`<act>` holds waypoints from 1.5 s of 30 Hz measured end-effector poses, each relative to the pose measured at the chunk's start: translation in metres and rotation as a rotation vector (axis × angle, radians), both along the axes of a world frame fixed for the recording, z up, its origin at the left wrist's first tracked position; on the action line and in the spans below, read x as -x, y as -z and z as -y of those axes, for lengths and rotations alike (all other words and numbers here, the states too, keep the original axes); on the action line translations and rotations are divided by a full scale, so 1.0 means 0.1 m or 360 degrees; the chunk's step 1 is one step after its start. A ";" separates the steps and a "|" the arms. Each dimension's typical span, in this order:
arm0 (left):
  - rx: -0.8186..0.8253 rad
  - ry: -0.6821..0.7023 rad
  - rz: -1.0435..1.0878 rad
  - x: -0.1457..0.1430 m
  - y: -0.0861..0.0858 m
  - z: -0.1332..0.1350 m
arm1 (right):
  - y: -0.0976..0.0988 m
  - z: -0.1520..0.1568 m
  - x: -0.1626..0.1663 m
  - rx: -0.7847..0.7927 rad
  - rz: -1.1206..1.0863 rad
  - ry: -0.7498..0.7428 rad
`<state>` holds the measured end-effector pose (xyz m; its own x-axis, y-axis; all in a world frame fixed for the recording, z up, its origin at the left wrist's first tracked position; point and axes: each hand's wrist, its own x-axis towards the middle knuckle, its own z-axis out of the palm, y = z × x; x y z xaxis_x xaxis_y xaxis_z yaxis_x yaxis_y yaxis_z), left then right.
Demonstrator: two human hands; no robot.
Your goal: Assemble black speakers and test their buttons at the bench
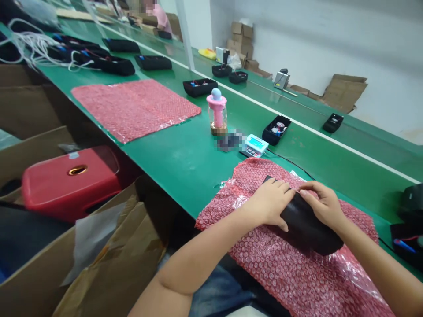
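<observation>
A long black casing (307, 224) lies on a sheet of red bubble wrap (264, 255) at the near edge of the bench. My left hand (269, 200) is laid across its left end, fingers over the top and thumb along the near side. On the far side, my right hand (322, 202) bends its fingers to the casing's upper edge, thumb and forefinger close together near my left fingertips. What those fingertips pinch is too small to make out. The casing's underside is hidden.
Beyond the wrap are a small device with a lit screen (256, 144), a pink-topped bottle (217, 112) and open black casings with wires (276, 130). A second bubble-wrap sheet (135, 108) lies left. A red stool (71, 180) and cardboard boxes (115, 264) stand below. A person sits far back.
</observation>
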<state>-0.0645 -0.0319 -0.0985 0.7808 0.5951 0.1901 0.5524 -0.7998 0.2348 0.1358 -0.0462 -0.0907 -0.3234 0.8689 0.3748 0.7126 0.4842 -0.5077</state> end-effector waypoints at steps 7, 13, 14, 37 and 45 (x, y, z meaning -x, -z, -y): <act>0.0379 0.0053 -0.0345 -0.23 -0.27 -0.59 | 0.02 0.42 -0.14 -0.0212 0.0783 0.0086; 0.0118 0.0067 -0.0221 -0.21 -0.18 -0.53 | 0.27 0.33 -0.26 -0.0105 0.0904 0.0190; 0.0032 0.0028 -0.0190 -0.20 -0.14 -0.49 | 0.26 0.27 -0.30 -0.0076 0.0826 0.0134; 0.0147 -0.0123 -0.0100 -0.15 0.05 -0.54 | 0.29 0.08 -0.39 0.0013 0.0601 -0.0028; 0.0186 -0.0148 -0.0066 -0.12 0.08 -0.55 | 0.23 0.09 -0.19 0.0283 0.0741 0.0058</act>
<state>-0.0521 0.0230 -0.1068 0.7270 0.6814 0.0841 0.6339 -0.7132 0.2992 0.1545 -0.0549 -0.1140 -0.3897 0.9199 0.0429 0.8980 0.3899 -0.2040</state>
